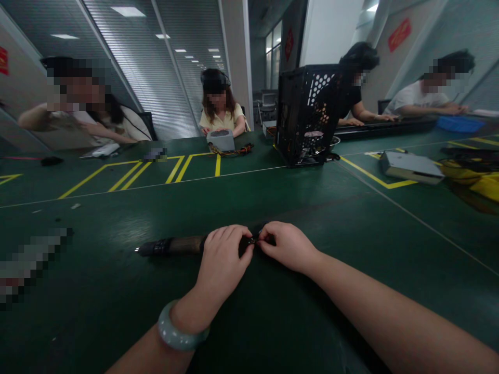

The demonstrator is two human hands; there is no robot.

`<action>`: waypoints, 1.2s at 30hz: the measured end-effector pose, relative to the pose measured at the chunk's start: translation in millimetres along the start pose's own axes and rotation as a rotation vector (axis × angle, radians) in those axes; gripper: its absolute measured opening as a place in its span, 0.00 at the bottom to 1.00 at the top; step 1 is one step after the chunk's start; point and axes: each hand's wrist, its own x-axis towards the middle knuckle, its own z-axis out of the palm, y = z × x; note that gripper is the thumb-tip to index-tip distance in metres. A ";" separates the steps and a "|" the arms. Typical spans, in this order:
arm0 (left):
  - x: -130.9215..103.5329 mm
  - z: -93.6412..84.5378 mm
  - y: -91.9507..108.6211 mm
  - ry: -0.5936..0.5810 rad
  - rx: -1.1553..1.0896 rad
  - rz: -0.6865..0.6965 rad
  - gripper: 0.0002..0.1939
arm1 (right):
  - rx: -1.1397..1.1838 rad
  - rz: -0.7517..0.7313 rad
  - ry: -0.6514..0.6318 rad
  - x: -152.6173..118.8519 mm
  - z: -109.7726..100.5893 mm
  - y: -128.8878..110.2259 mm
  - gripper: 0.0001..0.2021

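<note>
A long, dark, slim object that looks like a folded umbrella [186, 245] lies across the green table in front of me. It has a brownish middle section and a silver tip at its left end. My left hand [226, 254], with a pale green bangle [181, 332] on the wrist, lies over its right part, fingers closed. Thumb and fingertips of my right hand [286, 246] pinch at the same end, close to the left fingertips. A small shiny bit [252, 240] shows between both hands; its kind is unclear. My fingers hide most of that end.
Beyond my hands stands a black computer case [307, 114]. A grey power supply box [221, 139] with cables is before a person across the table. Right of the case lie a flat grey metal box [411, 167] and a blue tray [460, 123]. Several people sit around.
</note>
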 end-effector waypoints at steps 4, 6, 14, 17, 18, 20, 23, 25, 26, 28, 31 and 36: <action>0.1 -1.7 0.5 -0.027 0.013 0.006 0.06 | 0.004 -0.006 0.000 -0.1 -0.2 -0.3 0.01; -0.2 -2.0 0.5 -0.037 0.014 0.015 0.06 | 0.005 -0.002 -0.001 -0.4 -0.9 -0.6 0.01; -1.0 1.0 -1.5 -0.005 -0.010 -0.024 0.10 | 0.015 0.004 -0.005 0.6 -2.0 -1.7 0.01; -0.6 0.7 -1.2 -0.007 -0.005 -0.011 0.07 | 0.012 0.003 -0.005 0.4 -1.6 -1.5 0.01; -0.3 0.3 -0.7 -0.012 0.000 -0.003 0.06 | 0.011 0.004 -0.005 0.3 -1.3 -1.3 0.01; 0.2 -0.8 0.5 -0.024 0.011 0.011 0.06 | 0.007 0.005 -0.004 0.0 -0.7 -0.7 0.01; 0.6 -2.1 2.1 -0.039 0.024 0.022 0.08 | 0.002 0.003 -0.001 0.2 0.2 -0.2 0.01; 0.4 -2.5 2.5 -0.039 0.024 0.023 0.09 | 0.002 0.001 0.004 0.6 0.2 -0.4 0.01; 0.3 -2.4 2.4 -0.035 0.021 0.019 0.09 | 0.004 0.002 0.006 0.8 0.0 -0.6 0.01; 0.0 -2.0 1.9 -0.024 0.008 0.002 0.10 | 0.009 0.005 0.003 0.8 -0.6 -1.0 0.01; 0.0 -1.3 1.1 -0.013 -0.005 -0.019 0.09 | 0.022 0.003 0.001 0.4 -1.1 -0.9 0.01; 0.1 -1.1 1.1 -0.037 0.015 0.003 0.07 | 0.015 0.006 -0.004 -0.5 -1.0 -0.7 0.01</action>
